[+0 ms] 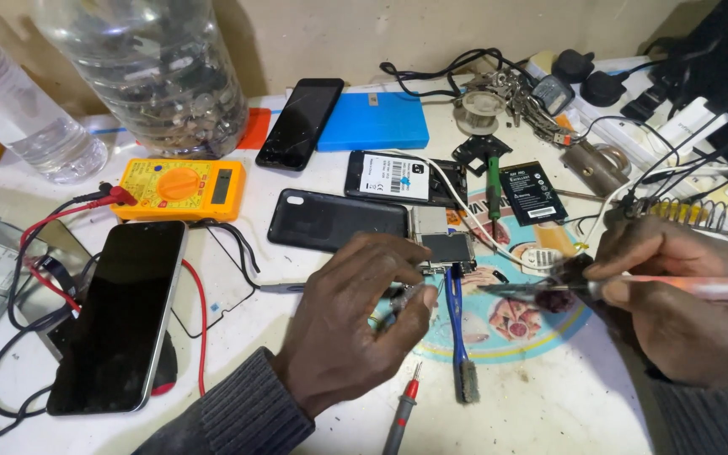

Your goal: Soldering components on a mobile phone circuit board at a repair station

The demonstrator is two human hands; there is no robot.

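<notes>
At the middle of the cluttered white table [549,404], the left hand [355,316] has its fingers pinched shut on a small metal part [404,297], too small to name, just beside a bare phone circuit board [446,248]. The right hand [676,295] grips a soldering iron [600,288] by its translucent handle, tip aimed left toward the board.

The iron's tip sits close to the left fingertips; a slip could burn them, or touch the white cable [473,215] crossing the board. A blue-handled brush [458,337] and a red-tipped probe [404,409] lie near the wrists and could be knocked.

The left hand hides the work point, so whether the tip touches anything cannot be told. A black smartphone [120,316] lies well to the left.
</notes>
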